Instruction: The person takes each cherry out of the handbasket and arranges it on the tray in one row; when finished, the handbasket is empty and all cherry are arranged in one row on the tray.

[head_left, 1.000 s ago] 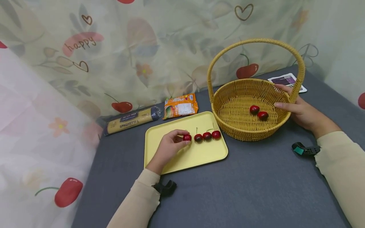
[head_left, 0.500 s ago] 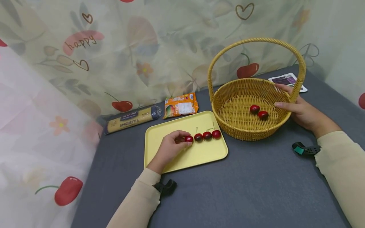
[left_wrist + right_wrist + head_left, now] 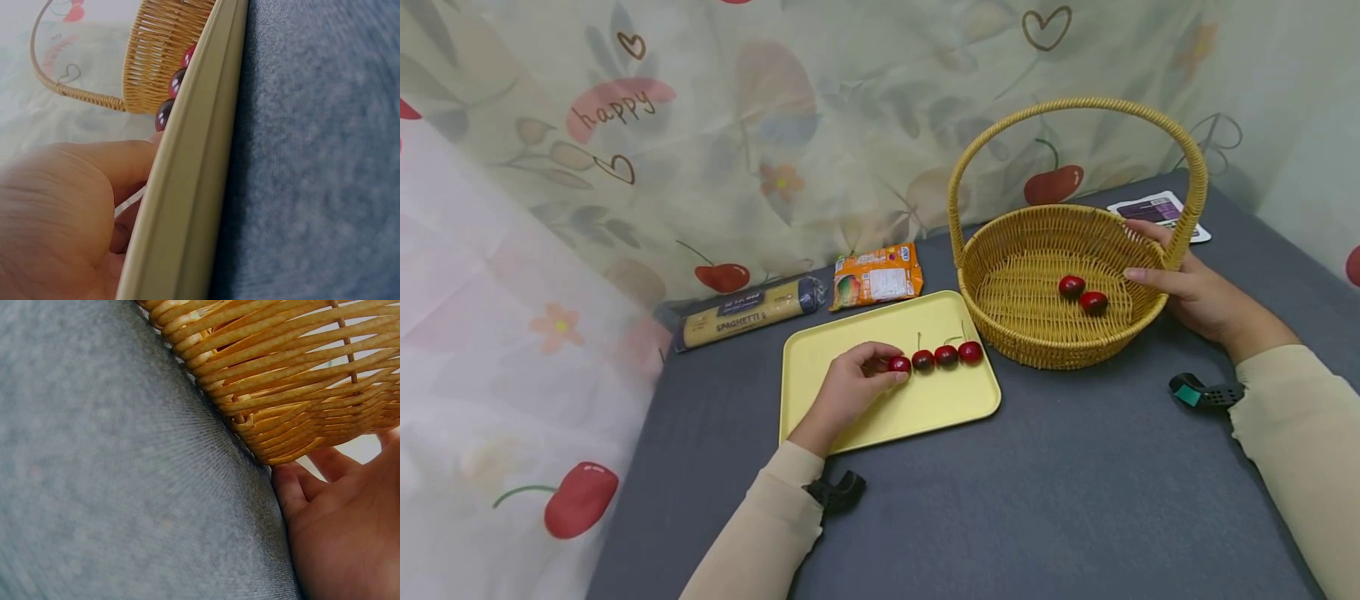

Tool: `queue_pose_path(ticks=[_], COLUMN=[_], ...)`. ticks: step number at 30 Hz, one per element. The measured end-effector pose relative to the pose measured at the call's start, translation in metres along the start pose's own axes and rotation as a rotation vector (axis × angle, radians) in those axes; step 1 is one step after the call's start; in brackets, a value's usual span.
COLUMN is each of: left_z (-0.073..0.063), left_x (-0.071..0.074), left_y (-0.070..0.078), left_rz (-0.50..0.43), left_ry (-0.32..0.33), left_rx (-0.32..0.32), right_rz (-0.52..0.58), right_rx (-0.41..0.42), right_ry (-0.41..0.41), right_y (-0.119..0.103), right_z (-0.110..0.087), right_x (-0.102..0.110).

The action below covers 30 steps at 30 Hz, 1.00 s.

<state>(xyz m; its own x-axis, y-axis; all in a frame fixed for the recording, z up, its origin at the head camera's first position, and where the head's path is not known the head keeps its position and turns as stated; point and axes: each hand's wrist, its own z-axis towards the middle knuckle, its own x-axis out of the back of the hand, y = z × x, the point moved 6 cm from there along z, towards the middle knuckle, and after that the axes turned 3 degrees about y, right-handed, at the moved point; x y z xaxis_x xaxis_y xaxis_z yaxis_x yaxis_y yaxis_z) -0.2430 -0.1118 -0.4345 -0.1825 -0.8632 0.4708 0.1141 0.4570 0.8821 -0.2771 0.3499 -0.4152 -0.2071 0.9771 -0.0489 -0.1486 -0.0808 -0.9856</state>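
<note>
On the yellow tray [image 3: 925, 408], my left hand [image 3: 852, 385] pinches a dark red cherry [image 3: 898, 364] between thumb and fingers. This cherry is at the left end of a row, close beside a stemmed cherry [image 3: 922, 360] with others to its right. In the left wrist view the tray's edge [image 3: 187, 162] hides the fingertips and the pinched cherry. My right hand [image 3: 1206, 296] grips the right side of the wicker basket [image 3: 1037, 346], thumb over the rim and fingers outside. Two cherries [image 3: 1082, 295] lie inside on the basket's floor.
Behind the tray lie a spaghetti pack [image 3: 748, 313] and an orange packet [image 3: 877, 277]. A white and purple card-like item [image 3: 1157, 210] lies behind the basket. The basket's tall handle [image 3: 1078, 104] arches above it. A patterned cloth [image 3: 865, 125] hangs along the back.
My left hand has shifted slightly right with the cherry, bringing it close to the row. The right hand and basket hold their place.
</note>
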Motion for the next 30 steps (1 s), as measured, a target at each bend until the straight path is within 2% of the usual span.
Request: queue_pose_path(ticks=[7, 19, 24, 30], left_z=[0.001, 0.001, 0.001, 0.0], left_x=[-0.003, -0.004, 0.001, 0.014], left_y=[0.002, 0.002, 0.003, 0.013], left_rz=[-0.002, -0.024, -0.052, -0.138], left_ry=[-0.014, -0.01, 0.037, 0.124], left_rx=[-0.016, 0.005, 0.008, -0.037], right_rz=[0.011, -0.009, -0.026, -0.027], right_rx=[0.005, -0.004, -0.009, -0.009], right_ry=[0.009, 0.005, 0.013, 0.01], right_y=[0.0, -0.002, -0.002, 0.0], right_z=[-0.001, -0.002, -0.002, -0.002], right_x=[0.003, 0.005, 0.004, 0.0])
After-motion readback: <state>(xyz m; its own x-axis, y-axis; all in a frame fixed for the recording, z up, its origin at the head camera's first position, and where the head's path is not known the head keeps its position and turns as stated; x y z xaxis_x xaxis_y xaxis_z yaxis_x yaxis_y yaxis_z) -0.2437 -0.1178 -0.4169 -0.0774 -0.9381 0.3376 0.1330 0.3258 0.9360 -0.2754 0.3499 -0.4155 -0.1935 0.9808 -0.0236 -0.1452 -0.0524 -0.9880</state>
